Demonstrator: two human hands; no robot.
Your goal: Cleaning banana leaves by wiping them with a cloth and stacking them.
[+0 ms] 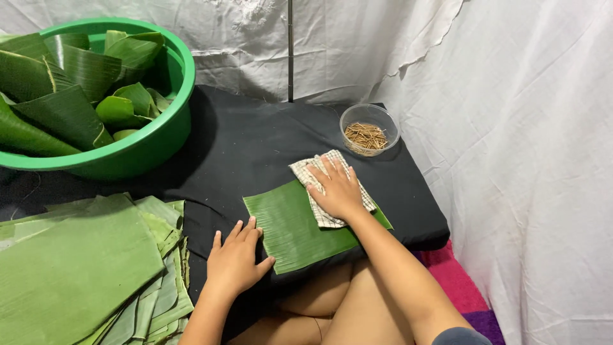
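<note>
The right hand [338,190] presses flat, fingers spread, on a checked cloth [325,185] atop the leaf [290,230], whose near-left corner the open left hand [235,260] pins, with a bowl [369,129] of sticks beyond.

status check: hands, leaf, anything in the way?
Left hand flat on banana leaf piece edge. Right hand pressing checked cloth onto it. Nothing blocking; clear bowl of sticks stands apart.

Green basin [167,137], stick bowl [369,130], leaf stack [76,268]
</note>
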